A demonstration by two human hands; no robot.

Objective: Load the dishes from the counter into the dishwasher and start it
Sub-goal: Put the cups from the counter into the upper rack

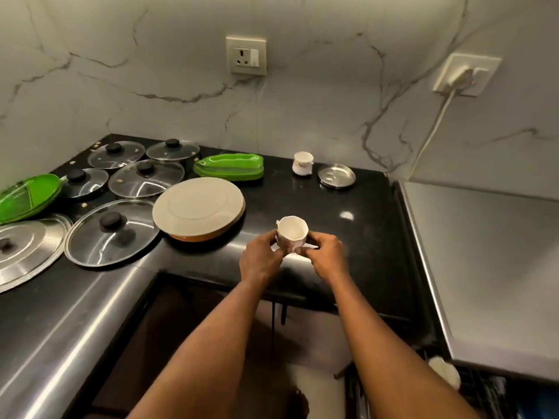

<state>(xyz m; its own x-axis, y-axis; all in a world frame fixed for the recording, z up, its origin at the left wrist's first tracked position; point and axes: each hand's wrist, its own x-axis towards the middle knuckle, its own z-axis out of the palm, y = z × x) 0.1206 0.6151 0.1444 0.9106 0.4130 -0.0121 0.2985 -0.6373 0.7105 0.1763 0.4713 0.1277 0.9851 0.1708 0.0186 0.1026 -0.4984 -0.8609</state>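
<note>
A white cup (292, 234) is held upright just above the front edge of the black counter (357, 237), between both hands. My left hand (262, 258) grips its left side and my right hand (326, 257) its right side. A second white cup (302, 163) stands at the back near the wall, next to a small steel plate (336, 176). A large cream plate (198, 205) lies upside down on a brown dish. Green plates (230, 166) are stacked behind it. The open dishwasher's rack (484, 391) shows at the bottom right, mostly hidden.
Several glass lids with black knobs (112, 232) lie on the left of the counter, with a steel lid (27, 249) and green plates (28, 196) at the far left. A steel surface (490, 267) is to the right. Wall sockets, one with a plugged cable (429, 137).
</note>
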